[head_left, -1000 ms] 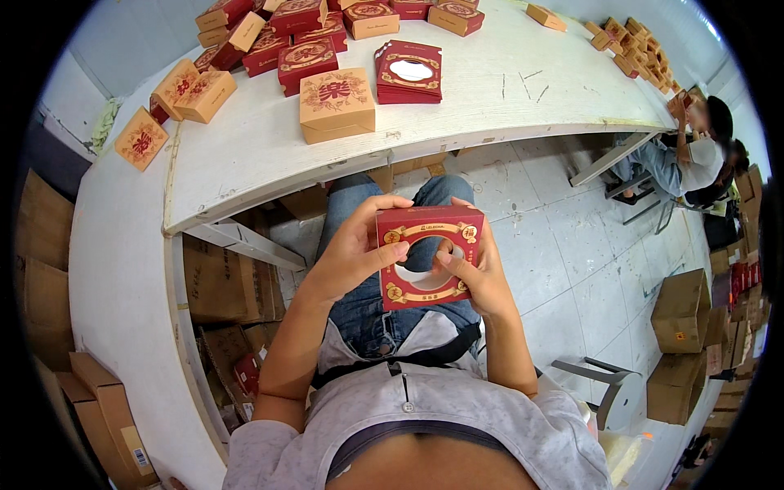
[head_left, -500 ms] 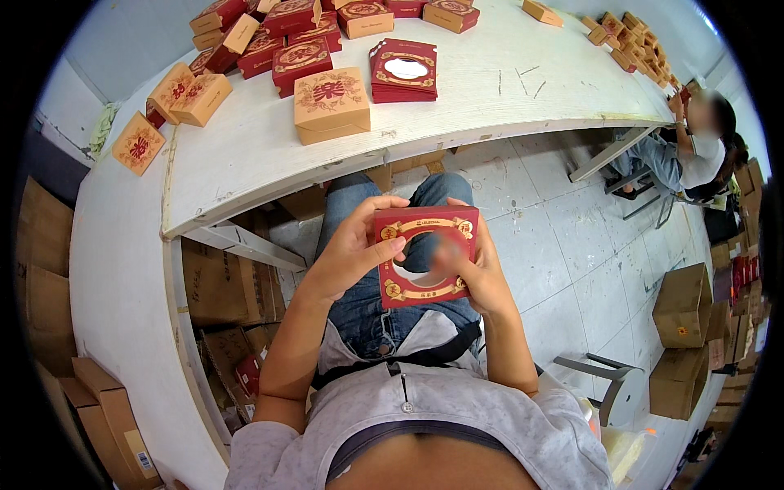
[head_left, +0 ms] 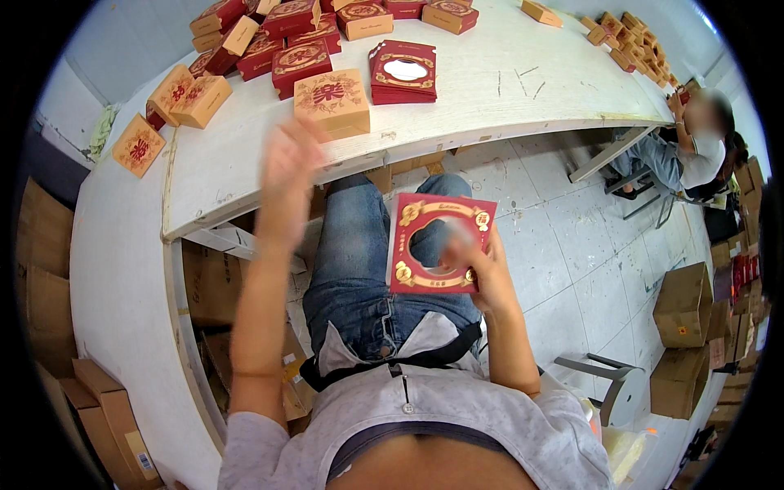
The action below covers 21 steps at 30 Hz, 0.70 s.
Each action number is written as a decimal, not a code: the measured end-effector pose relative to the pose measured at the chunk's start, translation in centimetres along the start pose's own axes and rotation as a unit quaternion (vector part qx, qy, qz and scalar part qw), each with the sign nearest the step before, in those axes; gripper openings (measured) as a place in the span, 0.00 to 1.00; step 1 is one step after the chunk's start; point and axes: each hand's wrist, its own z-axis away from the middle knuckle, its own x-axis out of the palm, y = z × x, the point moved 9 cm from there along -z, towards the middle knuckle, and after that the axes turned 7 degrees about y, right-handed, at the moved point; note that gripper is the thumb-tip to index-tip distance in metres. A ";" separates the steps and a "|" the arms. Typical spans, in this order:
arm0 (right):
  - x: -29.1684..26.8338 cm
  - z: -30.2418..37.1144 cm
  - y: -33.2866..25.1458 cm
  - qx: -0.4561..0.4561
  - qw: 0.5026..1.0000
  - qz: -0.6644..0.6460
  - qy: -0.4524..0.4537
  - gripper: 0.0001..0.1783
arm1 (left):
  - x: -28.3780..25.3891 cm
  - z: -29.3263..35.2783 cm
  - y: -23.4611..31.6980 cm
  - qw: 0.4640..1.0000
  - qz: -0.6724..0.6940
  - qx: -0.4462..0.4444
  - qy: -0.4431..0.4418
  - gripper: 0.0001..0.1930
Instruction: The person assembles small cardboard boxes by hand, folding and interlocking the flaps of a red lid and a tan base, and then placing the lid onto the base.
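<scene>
My right hand (head_left: 487, 273) holds a red cardboard box sleeve (head_left: 403, 242) with gold trim and a round cut-out, above my lap. The thumb lies over the front, across the hole, through which my jeans show. At the table's near edge my left hand (head_left: 291, 167) is smeared by motion, just in front of an orange gift box (head_left: 346, 120) with a red character on its lid. Its fingertips overlap that box's lower left corner in the view; whether they touch it I cannot tell. Right of the box lies a stack of flat red sleeves (head_left: 403, 95).
Several red-sleeved boxes (head_left: 300, 65) are heaped at the back left of the white table (head_left: 474, 77), with orange boxes (head_left: 202, 100) nearer. More orange boxes (head_left: 630, 37) lie far right, by a seated person (head_left: 704, 155). A stool (head_left: 622, 396) and cartons (head_left: 684, 306) stand at right.
My left hand has let go of the red sleeve and moved up and left to the orange box. The sleeve, in my right hand, has shifted slightly right and tilted.
</scene>
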 end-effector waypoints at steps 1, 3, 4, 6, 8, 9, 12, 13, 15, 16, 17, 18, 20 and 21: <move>-0.4 0.0 -0.1 -0.002 1.000 -0.013 0.017 0.28 | -1.5 -2.6 2.2 0.993 -0.081 0.062 0.066 0.22; -0.7 -0.1 -0.5 -0.006 0.998 -0.037 0.041 0.25 | -3.2 -7.5 5.6 0.934 -0.276 0.215 0.074 0.32; -0.9 -0.1 -0.5 0.002 0.998 -0.023 0.052 0.22 | -4.0 -9.3 5.5 0.897 -0.369 0.239 0.054 0.36; -0.8 -0.2 -0.4 0.012 0.998 -0.024 0.056 0.22 | -3.9 -11.1 2.7 0.872 -0.442 0.203 -0.044 0.39; -0.9 -0.2 -0.3 0.016 0.998 -0.022 0.048 0.22 | -3.2 -11.7 -0.3 0.880 -0.427 0.141 -0.153 0.42; -1.0 -0.2 -0.2 0.015 0.999 -0.021 0.034 0.23 | -3.0 -11.5 -1.6 0.878 -0.422 0.118 -0.191 0.43; -0.8 -0.2 -0.5 0.005 0.997 -0.026 0.066 0.18 | -2.7 -10.7 -4.7 0.851 -0.466 0.071 -0.231 0.43; -1.1 -0.1 -0.7 0.000 0.996 -0.027 0.090 0.16 | -2.5 -10.6 -4.6 0.860 -0.454 0.069 -0.223 0.43; -1.7 -0.3 -0.5 0.000 0.995 -0.023 0.095 0.15 | -2.2 -10.1 -4.2 0.876 -0.432 0.067 -0.205 0.42; -2.0 -0.5 -0.5 0.000 0.995 -0.020 0.097 0.15 | -1.7 -9.6 -3.5 0.876 -0.429 0.093 -0.203 0.42; -2.3 -0.5 -0.7 -0.007 0.995 -0.028 0.099 0.15 | -1.1 -8.8 -2.6 0.875 -0.424 0.119 -0.202 0.42; -2.5 -0.6 -0.9 -0.013 0.994 -0.035 0.100 0.15 | -0.5 -7.8 -1.6 0.873 -0.420 0.145 -0.201 0.42; -3.0 -0.4 -1.2 -0.019 0.992 -0.051 0.115 0.15 | 1.5 -4.7 2.3 0.880 -0.384 0.191 -0.204 0.42; -2.8 -0.3 -1.5 -0.013 0.991 -0.060 0.120 0.15 | 1.9 -2.6 4.4 0.881 -0.371 0.209 -0.204 0.42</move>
